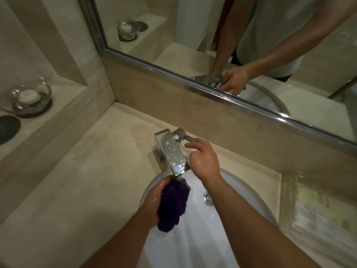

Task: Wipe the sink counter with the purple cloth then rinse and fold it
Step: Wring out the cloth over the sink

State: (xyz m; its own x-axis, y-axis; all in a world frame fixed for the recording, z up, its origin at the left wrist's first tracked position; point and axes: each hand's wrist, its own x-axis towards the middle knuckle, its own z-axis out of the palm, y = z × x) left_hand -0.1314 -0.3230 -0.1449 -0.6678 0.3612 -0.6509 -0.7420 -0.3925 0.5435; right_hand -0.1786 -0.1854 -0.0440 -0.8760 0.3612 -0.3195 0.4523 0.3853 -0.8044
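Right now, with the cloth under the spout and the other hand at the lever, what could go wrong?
1. The purple cloth sits bunched in the left hand right under the faucet spout; a strong flow could splash onto the counter.
2. The right hand looks wet, so it may slip on the lever.
3. Bunched in that grip, the cloth's inner folds may not rinse.

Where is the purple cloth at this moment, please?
In the head view the purple cloth is low and left of centre, bunched in the left hand over the sink, just under the faucet.
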